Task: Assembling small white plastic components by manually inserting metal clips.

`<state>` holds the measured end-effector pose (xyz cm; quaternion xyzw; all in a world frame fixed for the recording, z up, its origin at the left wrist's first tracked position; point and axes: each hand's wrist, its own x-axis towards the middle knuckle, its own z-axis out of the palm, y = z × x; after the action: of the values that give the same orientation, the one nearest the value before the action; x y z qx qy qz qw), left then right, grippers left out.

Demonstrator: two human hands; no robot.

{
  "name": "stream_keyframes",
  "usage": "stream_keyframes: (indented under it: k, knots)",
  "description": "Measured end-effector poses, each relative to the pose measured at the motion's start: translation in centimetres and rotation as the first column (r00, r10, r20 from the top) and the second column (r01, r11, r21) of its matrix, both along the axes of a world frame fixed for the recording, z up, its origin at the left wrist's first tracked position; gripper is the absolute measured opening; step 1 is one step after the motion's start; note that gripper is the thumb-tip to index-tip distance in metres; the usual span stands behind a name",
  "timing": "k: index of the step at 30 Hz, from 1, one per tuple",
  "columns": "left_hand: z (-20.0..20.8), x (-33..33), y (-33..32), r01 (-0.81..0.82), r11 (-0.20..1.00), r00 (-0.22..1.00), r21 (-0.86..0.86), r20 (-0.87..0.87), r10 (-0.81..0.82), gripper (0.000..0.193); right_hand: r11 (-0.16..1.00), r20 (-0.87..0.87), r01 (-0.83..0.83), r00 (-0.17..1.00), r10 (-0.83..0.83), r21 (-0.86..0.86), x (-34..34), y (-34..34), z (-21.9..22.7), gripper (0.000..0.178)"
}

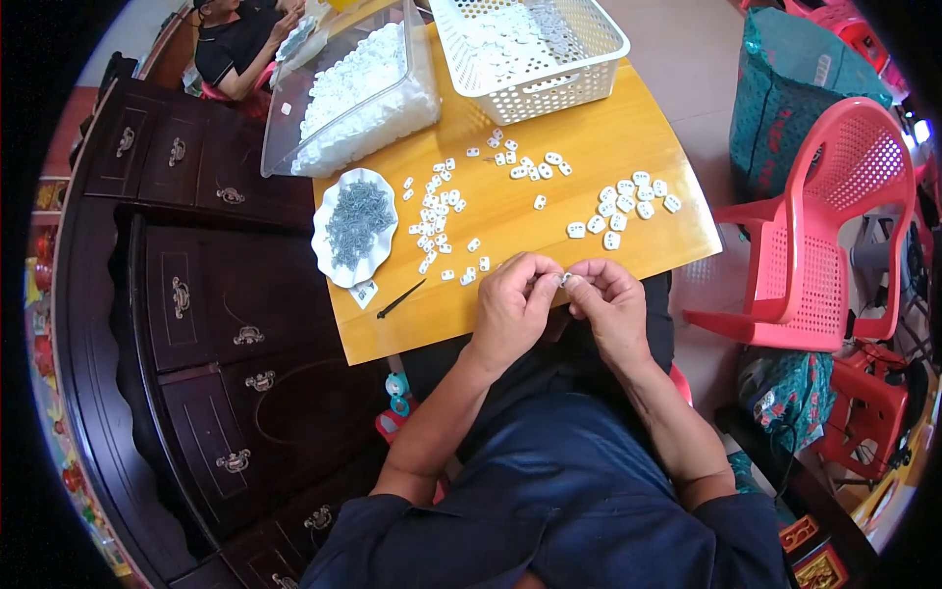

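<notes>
My left hand and my right hand meet at the table's near edge. Both are closed in a pinch on one small white plastic piece, mostly covered by the fingertips. Loose white pieces with dark holes lie scattered left of centre, ahead of my left hand. Beyond my right hand sits a group of rounder white pieces. A white scalloped dish at the table's left edge holds a heap of small grey metal parts. Near it lies a thin black tool.
A clear plastic bin of white pieces and a cream perforated basket stand at the table's far side. Dark drawers line the left. A pink plastic chair and a green bag are at right. Another person sits far left.
</notes>
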<state>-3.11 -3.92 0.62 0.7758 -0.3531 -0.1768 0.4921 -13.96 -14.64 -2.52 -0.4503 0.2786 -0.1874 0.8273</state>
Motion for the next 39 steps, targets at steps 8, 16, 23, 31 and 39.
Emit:
stream_keyframes:
  k: [8, 16, 23, 31, 39]
  knots:
    - [0.9, 2.4, -0.2, -0.021, 0.992, 0.988, -0.128, -0.155, 0.001, 0.018, 0.996, 0.036, 0.064, 0.997, -0.062, -0.062, 0.1, -0.2, 0.2, 0.011]
    - [1.3, 10.8, -1.7, -0.127, 0.983, 0.907, 0.135, 0.417, 0.060, 0.017, 0.996, 0.069, 0.084, 0.994, -0.082, -0.040, 0.1, -0.2, 0.5, 0.010]
    - [-0.6, 11.8, -4.5, -0.064, 0.989, 0.820, 0.132, 0.572, -0.023, 0.018, 0.994, 0.055, 0.092, 0.995, -0.089, -0.055, 0.1, -0.6, 0.7, 0.009]
    - [-0.9, 11.9, -5.0, -0.057, 0.969, 0.759, 0.242, 0.641, -0.115, 0.012, 0.997, 0.050, 0.067, 0.997, -0.065, -0.038, 0.1, -0.4, 0.8, 0.010]
    - [0.6, 8.1, -1.4, -0.106, 0.993, 0.994, 0.055, -0.002, 0.106, 0.009, 0.995, 0.064, 0.086, 0.994, -0.084, -0.040, 0.0, -0.4, 0.6, 0.011]
